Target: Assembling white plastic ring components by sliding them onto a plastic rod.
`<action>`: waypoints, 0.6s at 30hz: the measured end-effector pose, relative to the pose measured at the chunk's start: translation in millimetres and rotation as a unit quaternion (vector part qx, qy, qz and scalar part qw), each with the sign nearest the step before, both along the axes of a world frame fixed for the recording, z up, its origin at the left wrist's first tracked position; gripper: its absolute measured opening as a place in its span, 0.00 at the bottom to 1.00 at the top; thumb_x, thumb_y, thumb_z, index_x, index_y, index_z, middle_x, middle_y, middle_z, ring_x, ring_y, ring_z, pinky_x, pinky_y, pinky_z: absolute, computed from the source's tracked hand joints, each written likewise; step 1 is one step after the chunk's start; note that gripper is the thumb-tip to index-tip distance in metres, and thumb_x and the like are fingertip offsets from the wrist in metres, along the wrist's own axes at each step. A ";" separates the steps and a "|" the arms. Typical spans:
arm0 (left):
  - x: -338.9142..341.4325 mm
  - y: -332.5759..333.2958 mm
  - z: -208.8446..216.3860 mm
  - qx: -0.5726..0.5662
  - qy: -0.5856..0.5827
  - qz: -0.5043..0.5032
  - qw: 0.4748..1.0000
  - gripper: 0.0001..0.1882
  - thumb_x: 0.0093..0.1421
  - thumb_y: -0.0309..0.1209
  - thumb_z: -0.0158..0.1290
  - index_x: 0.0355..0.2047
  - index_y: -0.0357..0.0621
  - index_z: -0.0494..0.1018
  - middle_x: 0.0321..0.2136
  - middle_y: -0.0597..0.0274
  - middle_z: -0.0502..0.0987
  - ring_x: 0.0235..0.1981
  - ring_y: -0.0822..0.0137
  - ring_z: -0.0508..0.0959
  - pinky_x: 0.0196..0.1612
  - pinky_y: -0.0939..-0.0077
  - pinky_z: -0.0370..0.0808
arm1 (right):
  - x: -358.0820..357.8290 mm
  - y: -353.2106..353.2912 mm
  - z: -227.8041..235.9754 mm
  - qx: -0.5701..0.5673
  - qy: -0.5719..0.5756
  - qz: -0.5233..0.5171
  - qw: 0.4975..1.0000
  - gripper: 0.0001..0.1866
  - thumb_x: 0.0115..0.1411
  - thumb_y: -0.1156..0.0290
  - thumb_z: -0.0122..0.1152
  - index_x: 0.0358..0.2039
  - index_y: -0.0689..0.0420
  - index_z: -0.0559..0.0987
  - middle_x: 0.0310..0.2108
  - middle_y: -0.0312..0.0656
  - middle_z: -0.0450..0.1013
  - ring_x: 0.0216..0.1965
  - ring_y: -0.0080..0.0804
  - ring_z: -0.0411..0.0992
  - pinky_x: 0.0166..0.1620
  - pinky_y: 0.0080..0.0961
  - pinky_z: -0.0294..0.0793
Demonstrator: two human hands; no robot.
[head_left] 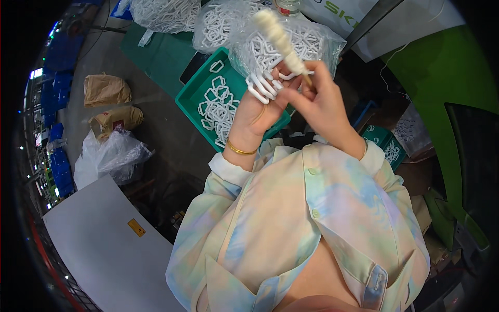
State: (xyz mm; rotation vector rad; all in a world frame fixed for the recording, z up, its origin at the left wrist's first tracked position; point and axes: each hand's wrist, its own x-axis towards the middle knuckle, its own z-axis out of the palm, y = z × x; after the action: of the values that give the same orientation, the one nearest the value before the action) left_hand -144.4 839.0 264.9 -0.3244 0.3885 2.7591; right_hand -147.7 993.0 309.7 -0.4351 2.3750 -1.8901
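My left hand, a gold bangle on its wrist, is raised in front of my chest and closed around several white six-sided plastic links that lie across its fingers. My right hand grips the thin lower end of a stick wrapped in bumpy cream-coloured material, which leans up and to the left. Its fingertips meet those of my left hand beside the links; exactly what they touch there is partly hidden. Beyond and below my left hand, a green tray contains many loose white links.
Clear bags full of white links stand behind the tray, beside a jar. Brown paper bags and a white plastic bag lie at left. A pale panel fills the lower left. Another green bin sits at right.
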 end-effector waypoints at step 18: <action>4.0 2.3 -1.4 -0.095 -0.029 0.014 0.995 0.16 0.67 0.24 0.46 0.55 0.34 0.66 0.51 0.54 0.72 0.52 0.60 0.73 0.60 0.59 0.69 | 0.5 -8.2 -5.2 -0.020 -0.034 -0.020 0.999 0.20 0.56 0.67 0.68 0.40 0.59 0.66 0.19 0.35 0.64 0.20 0.20 0.63 0.24 0.21 0.64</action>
State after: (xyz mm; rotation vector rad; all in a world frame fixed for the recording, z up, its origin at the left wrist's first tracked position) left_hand -140.4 841.3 263.5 -0.4588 0.6372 2.7384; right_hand -147.2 984.8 304.5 -0.3245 2.3236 -1.9398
